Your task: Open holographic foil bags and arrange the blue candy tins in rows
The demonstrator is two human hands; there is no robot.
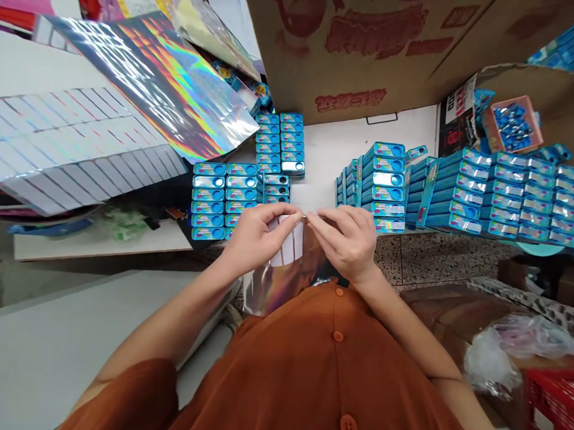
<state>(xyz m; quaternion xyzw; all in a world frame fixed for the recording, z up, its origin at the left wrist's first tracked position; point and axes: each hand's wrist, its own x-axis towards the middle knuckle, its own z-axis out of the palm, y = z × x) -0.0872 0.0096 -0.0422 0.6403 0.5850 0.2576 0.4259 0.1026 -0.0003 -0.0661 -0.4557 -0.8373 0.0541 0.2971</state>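
My left hand (266, 233) and my right hand (347, 240) meet at their fingertips in front of my chest. Both are closed in a pinch around a tiny item between them, too small to make out. Below the fingers lies a holographic sheet (264, 290) with white strips (287, 243) on it. Stacks of blue boxes (208, 194) stand just left of my left hand, with more blue boxes (268, 140) behind. Close beyond my right hand rises another stack of blue boxes (387, 179).
Further right are rows of blue boxes (505, 194) and a pink tray (528, 127) of small blue pieces. A large cardboard box (350, 72) stands behind. At left, a shiny holographic sheet (164, 83) leans over white boxes (81, 142). A red crate (557, 398) is at lower right.
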